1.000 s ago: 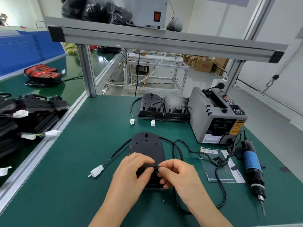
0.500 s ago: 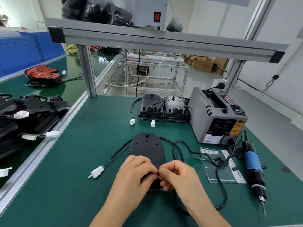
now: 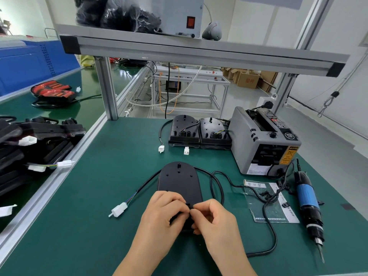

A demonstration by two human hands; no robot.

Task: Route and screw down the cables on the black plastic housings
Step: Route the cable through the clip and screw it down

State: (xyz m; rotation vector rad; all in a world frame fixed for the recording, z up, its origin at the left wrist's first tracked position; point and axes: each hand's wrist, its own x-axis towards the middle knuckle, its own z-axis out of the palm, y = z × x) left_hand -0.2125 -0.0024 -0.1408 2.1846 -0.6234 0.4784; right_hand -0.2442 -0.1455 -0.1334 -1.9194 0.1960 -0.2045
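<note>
**Q:** What fills the view?

**A:** A green table [image 3: 99,196], seen from above by the person working at it. A black housing [image 3: 179,182] lies flat in the middle. Its long axis runs straight away from the person, with the rounded end far and the near end under the hands.

**Q:** Where is the cable?

**A:** The cable [image 3: 148,181] comes out from under the far left of the housing and slants toward the person. It ends in a white plug [image 3: 119,210] on the table, left of the hands. Another black length curves round the right side.

**Q:** And the hands?

**A:** The left hand [image 3: 163,214] and right hand [image 3: 215,218] meet over the near end of the housing, so neither is nearer to it. Both sets of fingers [image 3: 180,204] are curled, and the tips pinch a small black piece [image 3: 188,205] there. It may be cable or a clip; I cannot tell which.

**Q:** Any tool ready?

**A:** A blue driver [image 3: 307,200] lies well apart to the right with its tip toward the person. It is nearer the right hand, which would likely fetch it for the screw.

**Q:** What differs from a second ago?

**A:** Then a short black strip showed between the fingertips, which were slightly apart. Now the tips touch and the strip is almost hidden. The housing has not moved.
</note>
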